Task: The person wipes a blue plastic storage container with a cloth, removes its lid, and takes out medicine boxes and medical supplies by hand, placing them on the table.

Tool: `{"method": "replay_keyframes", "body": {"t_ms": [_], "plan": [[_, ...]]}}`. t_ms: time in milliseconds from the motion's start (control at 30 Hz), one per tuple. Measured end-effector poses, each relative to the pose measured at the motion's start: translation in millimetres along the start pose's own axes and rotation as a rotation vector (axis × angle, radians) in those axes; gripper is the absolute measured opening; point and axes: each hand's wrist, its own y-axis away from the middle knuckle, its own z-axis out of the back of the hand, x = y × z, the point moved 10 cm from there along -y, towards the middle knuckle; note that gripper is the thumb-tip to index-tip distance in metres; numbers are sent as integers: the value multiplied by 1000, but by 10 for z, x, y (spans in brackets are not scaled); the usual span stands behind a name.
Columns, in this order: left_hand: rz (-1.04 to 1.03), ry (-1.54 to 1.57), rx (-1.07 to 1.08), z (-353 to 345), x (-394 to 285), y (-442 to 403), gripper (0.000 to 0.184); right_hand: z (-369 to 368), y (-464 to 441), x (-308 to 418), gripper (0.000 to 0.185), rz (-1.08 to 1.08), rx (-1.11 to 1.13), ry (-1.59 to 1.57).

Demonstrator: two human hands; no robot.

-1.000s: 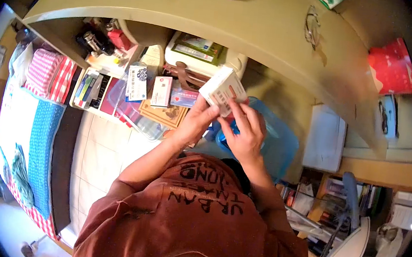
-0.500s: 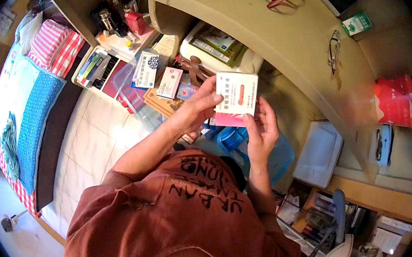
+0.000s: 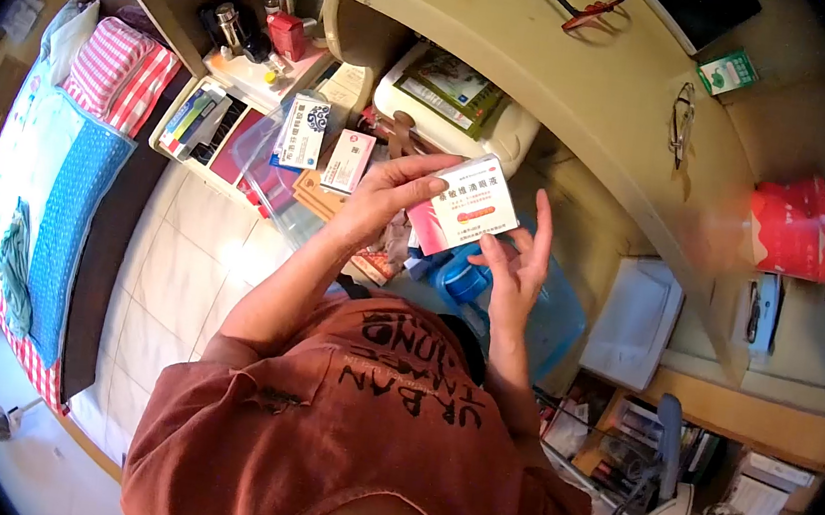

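Note:
My left hand [image 3: 401,196] grips a white and pink eye-drop box [image 3: 473,209] by its left side, thumb across the printed front. The box is tilted, its printing facing up at me. My right hand [image 3: 516,273] is open just off the box's lower right, index finger raised and thumb near the bottom edge; whether a fingertip touches the box, I cannot tell. Left of my left hand lie a white and blue medicine box [image 3: 303,132] and a white and pink medicine box [image 3: 348,162], over a clear plastic container [image 3: 278,198].
An open drawer [image 3: 188,148] stands at the left, near a bed [image 3: 64,221]. A curved desk edge [image 3: 458,16] runs overhead, holding red-framed glasses [image 3: 591,13], other glasses [image 3: 681,125] and a red tub [image 3: 788,229]. A blue translucent bin [image 3: 557,318] sits below my right hand.
The eye-drop box has been turned, its pink part going from the bottom to the left. My right hand has loosened from it and its fingers have spread. The view has shifted slightly.

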Motion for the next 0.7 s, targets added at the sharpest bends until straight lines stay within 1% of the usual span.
{"method": "replay_keyframes", "body": {"t_ms": [67,100,200,267,400,467,700], "plan": [[-16,-56,7,-3,-20,8,43,-1,-20,-75,65,32,39,-21],[-18,-56,7,8,-6,8,43,-3,-7,-130,58,7,27,-72],[-75,-17,15,31,-23,11,47,-18,-4,-191,58,32,56,-45],[-79,-90,-30,76,-41,25,56,-39,1,-183,57,23,49,-61],[-43,-112,-62,113,-11,43,59,-61,16,-158,54,-30,46,-48],[-8,-188,-96,132,-9,59,64,-54,20,-173,54,-31,38,-43],[-35,-206,-107,189,17,35,64,-49,26,-233,52,-32,23,-9]]}}
